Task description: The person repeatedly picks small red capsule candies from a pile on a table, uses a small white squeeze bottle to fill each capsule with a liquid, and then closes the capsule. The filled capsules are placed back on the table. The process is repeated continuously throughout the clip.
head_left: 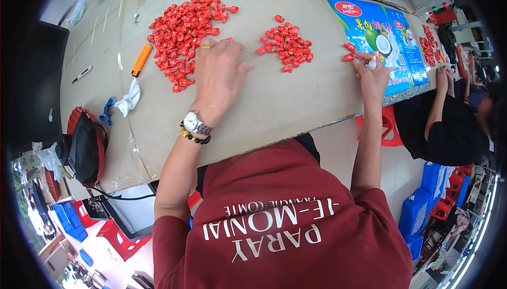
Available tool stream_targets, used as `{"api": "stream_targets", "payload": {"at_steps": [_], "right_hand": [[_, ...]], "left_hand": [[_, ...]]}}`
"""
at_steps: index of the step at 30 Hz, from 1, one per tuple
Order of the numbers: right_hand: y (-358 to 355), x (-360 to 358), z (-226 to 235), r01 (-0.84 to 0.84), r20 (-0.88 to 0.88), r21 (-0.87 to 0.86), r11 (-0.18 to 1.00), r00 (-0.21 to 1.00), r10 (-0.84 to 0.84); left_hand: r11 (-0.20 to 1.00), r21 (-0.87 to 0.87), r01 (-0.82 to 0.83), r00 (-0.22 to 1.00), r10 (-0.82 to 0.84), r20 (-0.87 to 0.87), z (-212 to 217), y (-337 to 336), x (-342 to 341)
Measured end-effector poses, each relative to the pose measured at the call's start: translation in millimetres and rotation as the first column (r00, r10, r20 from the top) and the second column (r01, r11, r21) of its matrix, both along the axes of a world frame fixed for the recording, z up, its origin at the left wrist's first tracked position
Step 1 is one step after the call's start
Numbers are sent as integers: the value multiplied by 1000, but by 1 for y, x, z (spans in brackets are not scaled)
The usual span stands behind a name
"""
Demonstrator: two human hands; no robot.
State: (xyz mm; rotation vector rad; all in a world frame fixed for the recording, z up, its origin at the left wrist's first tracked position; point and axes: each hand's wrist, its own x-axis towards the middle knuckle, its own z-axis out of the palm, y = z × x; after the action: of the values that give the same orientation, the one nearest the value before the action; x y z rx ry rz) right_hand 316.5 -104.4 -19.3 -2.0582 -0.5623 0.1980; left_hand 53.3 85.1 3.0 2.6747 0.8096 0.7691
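My left hand (219,72), with a ring, a watch and beads at the wrist, reaches over the right edge of a large pile of small red moulded pieces (177,35). Its thumb is spread away from the bent fingers, whose tips are partly hidden; one red piece shows just beyond them. A smaller heap of the same pieces (288,46) lies between my hands. Over the left edge of a blue printed sheet (343,11), my right hand (372,77) is closed on a small white bottle (372,64). A few red pieces (349,47) are at its fingertips.
Left of the large pile are an orange cutter (141,60), crumpled white tissue (128,98) and a slim knife (82,74). A black-and-red bag (87,149) sits at the left table edge. Another person's arm (437,104) works at the right beside more red pieces (429,46).
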Motion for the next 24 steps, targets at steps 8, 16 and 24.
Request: {"api": "stream_targets", "payload": {"at_steps": [8,16,24], "right_hand": [[12,-30,23,-43,26,187,981,999,39],[30,-94,46,-324,-225,454,830,859,459],[35,-122,46,-591,84,339,732,794,602]], "left_hand": [[999,-35,12,999,-13,-36,-4,7,-17],[996,83,22,999,-24,29,-12,3,-19],[-147,-734,662,660,578,480,13,-42,-37]]}}
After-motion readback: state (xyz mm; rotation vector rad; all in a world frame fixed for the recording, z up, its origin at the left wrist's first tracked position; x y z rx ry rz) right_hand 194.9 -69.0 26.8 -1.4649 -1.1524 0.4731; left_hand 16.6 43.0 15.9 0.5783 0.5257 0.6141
